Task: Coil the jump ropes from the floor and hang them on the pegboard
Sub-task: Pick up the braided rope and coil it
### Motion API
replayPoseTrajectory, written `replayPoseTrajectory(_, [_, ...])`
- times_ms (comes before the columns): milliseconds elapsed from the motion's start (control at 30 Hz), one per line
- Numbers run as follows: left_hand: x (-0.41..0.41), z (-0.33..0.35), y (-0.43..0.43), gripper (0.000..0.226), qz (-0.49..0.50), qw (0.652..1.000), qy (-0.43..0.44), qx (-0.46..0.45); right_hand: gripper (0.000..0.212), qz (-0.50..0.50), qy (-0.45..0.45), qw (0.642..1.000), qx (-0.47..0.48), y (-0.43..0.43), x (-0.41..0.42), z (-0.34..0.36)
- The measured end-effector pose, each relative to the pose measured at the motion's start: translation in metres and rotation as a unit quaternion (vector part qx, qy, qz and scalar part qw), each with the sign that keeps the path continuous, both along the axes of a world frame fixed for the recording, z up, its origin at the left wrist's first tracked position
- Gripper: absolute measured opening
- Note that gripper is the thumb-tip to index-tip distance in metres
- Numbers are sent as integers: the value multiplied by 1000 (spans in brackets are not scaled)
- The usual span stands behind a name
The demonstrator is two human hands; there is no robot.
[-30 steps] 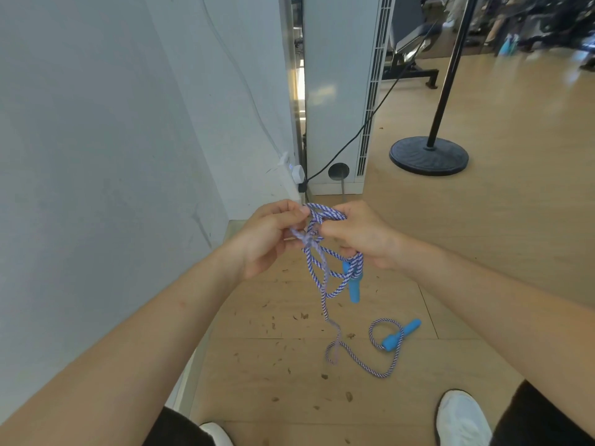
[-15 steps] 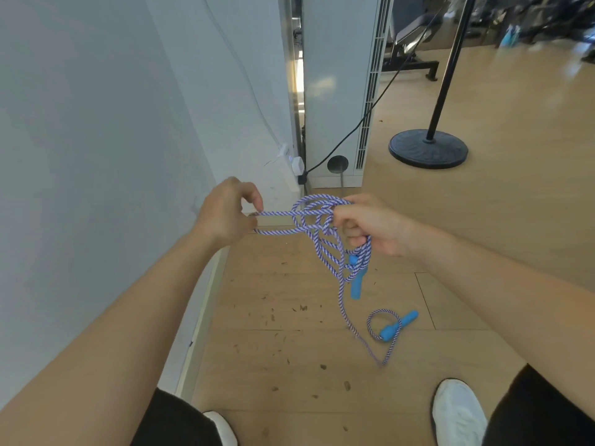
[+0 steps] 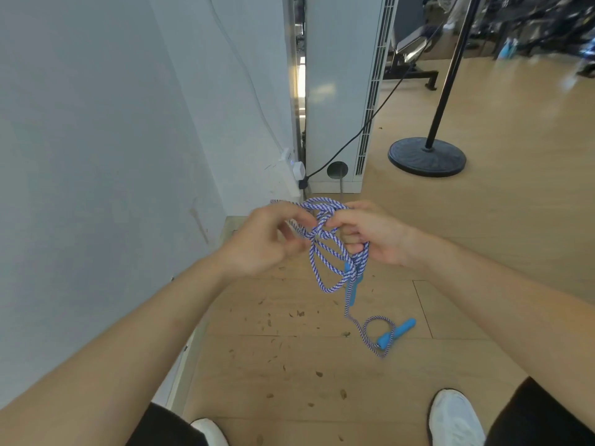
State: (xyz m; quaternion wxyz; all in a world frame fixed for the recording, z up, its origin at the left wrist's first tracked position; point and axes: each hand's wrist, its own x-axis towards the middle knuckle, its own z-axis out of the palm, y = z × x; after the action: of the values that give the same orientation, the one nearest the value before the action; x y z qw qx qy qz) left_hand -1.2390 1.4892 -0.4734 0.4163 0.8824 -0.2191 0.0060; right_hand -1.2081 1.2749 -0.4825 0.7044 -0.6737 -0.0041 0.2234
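Note:
A blue-and-white striped jump rope [image 3: 325,268] hangs in several loops in front of me. My right hand [image 3: 370,235] grips the top of the loops. My left hand [image 3: 264,243] pinches a strand beside the wrapped middle of the bundle, close to my right hand. One blue handle [image 3: 351,289] dangles under my right hand. The other blue handle [image 3: 396,333] lies on the wooden floor inside a small loop of the rope's tail. No pegboard is in view.
A white wall [image 3: 96,156] runs along my left, with a plug and socket [image 3: 297,170] near its base. A white standing unit [image 3: 338,91] is ahead, a black pole on a round base [image 3: 426,157] to the right. My white shoes [image 3: 454,416] are below.
My left hand pulled a strand out to the left, then came back in to the bundle beside my right hand. The tail on the floor has shortened and shifted right.

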Motion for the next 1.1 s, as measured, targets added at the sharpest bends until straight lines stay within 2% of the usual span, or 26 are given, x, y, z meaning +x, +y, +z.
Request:
replayPoseTrajectory(100, [0, -10, -10, 23, -22, 1000, -1, 11, 35, 15, -2, 1000, 9, 2, -2, 3])
replayPoseTrajectory(200, [7, -10, -4, 9, -29, 999, 28, 22, 35, 25, -2, 1000, 11, -1, -1, 3])
replayPoseTrajectory(267, [16, -12, 10, 6, -3, 998, 28, 50, 31, 21, -11, 1000, -18, -4, 1, 0])
replayPoseTrajectory(333, [29, -15, 33, 7, 81, 994, 2, 74, 30, -6, -22, 997, -69, -9, 3, -3])
replayPoseTrajectory(400, [42, -17, 60, 6, 194, 976, -13, 101, 32, -39, -24, 995, -94, -16, 6, -5])
replayPoseTrajectory(500, [52, -26, 104, 18, 401, 904, 20, 150, 33, -58, -21, 992, -107, -24, 9, -7])
replayPoseTrajectory(567, [49, -35, 124, 27, 458, 868, 67, 182, 36, -58, -16, 993, -102, -25, 10, -8])
replayPoseTrajectory(600, [47, -38, 126, 32, 448, 865, 89, 207, 38, -51, -13, 994, -96, -24, 10, -9])
replayPoseTrajectory(667, [45, -41, 117, 41, 384, 889, 96, 229, 38, -27, -13, 996, -87, -20, 8, -10])
replayPoseTrajectory(767, [43, -31, 78, 28, 255, 954, 34, 157, 39, 2, -13, 996, -87, -14, 5, -11])
replayPoseTrajectory(867, [34, -20, 32, 13, 123, 989, 19, 76, 41, 14, -11, 996, -91, -9, 4, -11])
replayPoseTrajectory(933, [26, -18, 12, 12, 45, 998, 24, 43, 42, 15, -11, 996, -84, -6, 5, -12])
replayPoseTrajectory(1000, [20, -20, 0, 13, 9, 999, 32, 24, 37, 11, -11, 997, -77, -5, 6, -12])
replayPoseTrajectory(1100, [20, -27, -8, 20, 26, 1000, 11, 14, 11, 2, -48, 994, -99, -4, 5, -13])
